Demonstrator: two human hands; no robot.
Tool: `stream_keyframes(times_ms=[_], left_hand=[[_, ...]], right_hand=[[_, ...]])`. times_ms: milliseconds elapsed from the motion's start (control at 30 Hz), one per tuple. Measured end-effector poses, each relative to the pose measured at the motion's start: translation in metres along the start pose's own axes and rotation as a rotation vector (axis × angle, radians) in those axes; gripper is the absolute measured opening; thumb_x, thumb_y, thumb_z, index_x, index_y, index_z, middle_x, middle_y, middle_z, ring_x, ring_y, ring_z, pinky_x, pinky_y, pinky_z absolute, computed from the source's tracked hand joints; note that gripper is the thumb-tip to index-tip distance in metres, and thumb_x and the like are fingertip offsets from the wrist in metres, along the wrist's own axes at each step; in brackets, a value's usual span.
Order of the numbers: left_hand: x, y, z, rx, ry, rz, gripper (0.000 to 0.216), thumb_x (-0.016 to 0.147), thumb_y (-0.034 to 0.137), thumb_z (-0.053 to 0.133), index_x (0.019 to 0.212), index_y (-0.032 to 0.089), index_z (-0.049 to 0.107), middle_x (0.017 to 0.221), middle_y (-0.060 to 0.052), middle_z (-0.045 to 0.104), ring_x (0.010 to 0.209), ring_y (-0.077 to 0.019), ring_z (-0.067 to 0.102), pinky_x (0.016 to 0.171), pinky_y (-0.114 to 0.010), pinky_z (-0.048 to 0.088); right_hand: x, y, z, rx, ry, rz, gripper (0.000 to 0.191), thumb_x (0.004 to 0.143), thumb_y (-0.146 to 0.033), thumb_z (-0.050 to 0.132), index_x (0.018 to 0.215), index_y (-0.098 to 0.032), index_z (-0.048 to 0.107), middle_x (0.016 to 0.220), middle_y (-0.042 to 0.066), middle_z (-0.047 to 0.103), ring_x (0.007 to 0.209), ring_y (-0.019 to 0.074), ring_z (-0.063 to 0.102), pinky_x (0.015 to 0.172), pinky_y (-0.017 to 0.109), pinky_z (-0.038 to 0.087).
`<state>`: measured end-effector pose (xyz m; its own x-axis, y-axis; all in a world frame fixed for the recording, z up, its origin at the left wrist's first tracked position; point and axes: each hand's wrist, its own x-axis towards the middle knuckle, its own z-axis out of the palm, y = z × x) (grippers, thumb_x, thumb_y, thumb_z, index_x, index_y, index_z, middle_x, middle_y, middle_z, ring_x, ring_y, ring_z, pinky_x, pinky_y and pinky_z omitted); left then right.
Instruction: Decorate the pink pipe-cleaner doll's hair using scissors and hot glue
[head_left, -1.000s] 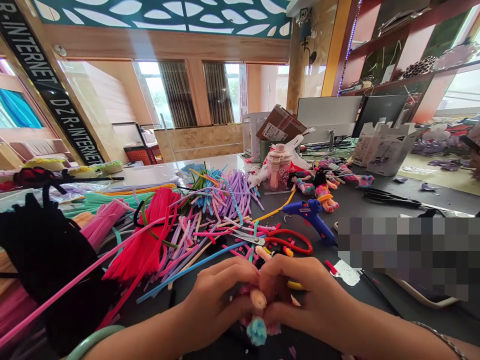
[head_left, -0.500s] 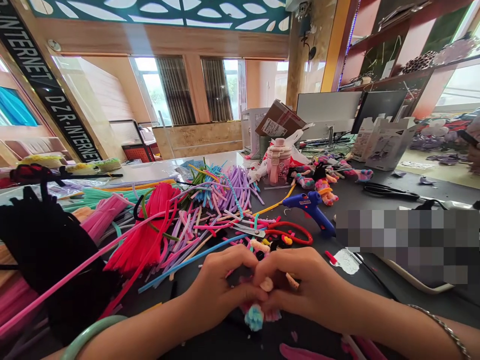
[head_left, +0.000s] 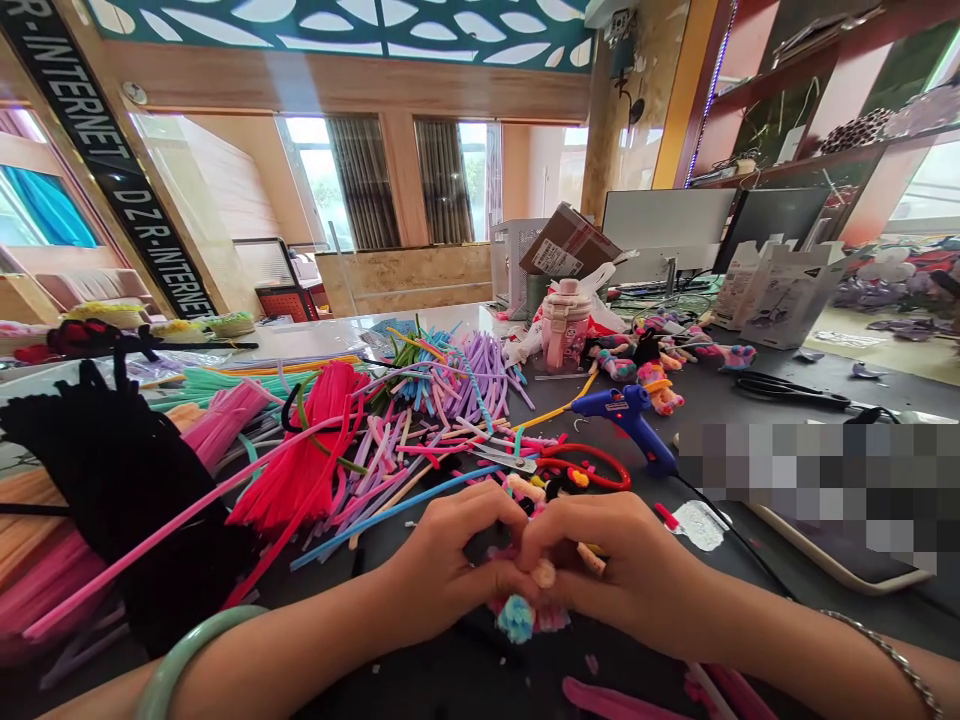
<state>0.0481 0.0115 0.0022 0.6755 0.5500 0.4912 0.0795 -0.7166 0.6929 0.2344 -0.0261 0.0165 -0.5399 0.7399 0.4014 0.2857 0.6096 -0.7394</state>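
My left hand (head_left: 442, 570) and my right hand (head_left: 622, 570) meet just above the dark table (head_left: 750, 400), fingers pinched together on a small fuzzy pipe-cleaner figure (head_left: 525, 605). The figure shows a peach tip, pink fluff and a light blue tuft at its lower end; most of it is hidden by my fingers. A pale green bangle (head_left: 187, 660) is on my left wrist and a thin bracelet (head_left: 885, 660) on my right. Red-handled scissors (head_left: 570, 462) and a blue glue gun (head_left: 626, 420) lie just beyond my hands.
Heaps of pipe cleaners (head_left: 315, 450) in pink, red, purple, blue and black fill the left half of the table. Finished small dolls (head_left: 660, 365), a pink bottle (head_left: 562, 325), black scissors (head_left: 787, 390), white boxes (head_left: 780, 290) and monitors (head_left: 675, 235) stand farther back.
My hands stay pinched on the figure and have turned it slightly; the peach tip sits lower between my fingers. The view has shifted a little.
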Motion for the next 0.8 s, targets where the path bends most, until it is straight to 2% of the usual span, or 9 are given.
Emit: stream_keyframes(times_ms=[233, 400, 533, 800], left_hand=[[-0.0024, -0.0007, 0.0014, 0.072, 0.024, 0.046, 0.039, 0.087, 0.05, 0.048, 0.077, 0.015, 0.06, 0.075, -0.006, 0.06, 0.073, -0.0161, 0.054, 0.069, -0.028, 0.044], [-0.0015, -0.0003, 0.001, 0.071, 0.035, 0.016, 0.036, 0.089, 0.047, 0.048, 0.079, 0.015, 0.059, 0.076, -0.006, 0.061, 0.072, -0.016, 0.054, 0.069, -0.028, 0.044], [-0.0003, 0.0008, 0.0011, 0.079, 0.056, 0.013, 0.041, 0.089, 0.051, 0.044, 0.082, 0.014, 0.06, 0.077, -0.007, 0.062, 0.073, -0.0167, 0.055, 0.068, -0.028, 0.044], [0.0026, 0.0031, 0.0012, 0.009, 0.07, 0.024, 0.035, 0.086, 0.048, 0.053, 0.083, 0.014, 0.061, 0.081, -0.006, 0.063, 0.075, -0.0165, 0.058, 0.07, -0.027, 0.044]], right_hand=[[0.0002, 0.0027, -0.0009, 0.038, 0.003, 0.084, 0.006, 0.079, -0.021, 0.057, 0.075, -0.018, 0.06, 0.058, -0.003, 0.058, 0.051, 0.0087, 0.05, 0.051, 0.021, 0.039], [0.0018, 0.0012, -0.0026, 0.114, 0.003, 0.115, 0.005, 0.08, -0.021, 0.057, 0.077, -0.018, 0.059, 0.064, -0.003, 0.059, 0.056, 0.0084, 0.049, 0.054, 0.02, 0.039], [0.003, 0.0007, -0.0031, 0.149, 0.024, 0.154, 0.008, 0.08, -0.025, 0.058, 0.078, -0.018, 0.061, 0.06, -0.004, 0.056, 0.054, 0.0086, 0.046, 0.052, 0.021, 0.036], [0.0034, 0.002, -0.0021, 0.265, 0.057, 0.181, 0.009, 0.081, -0.026, 0.058, 0.081, -0.018, 0.06, 0.061, -0.005, 0.052, 0.055, 0.0077, 0.045, 0.051, 0.02, 0.034]])
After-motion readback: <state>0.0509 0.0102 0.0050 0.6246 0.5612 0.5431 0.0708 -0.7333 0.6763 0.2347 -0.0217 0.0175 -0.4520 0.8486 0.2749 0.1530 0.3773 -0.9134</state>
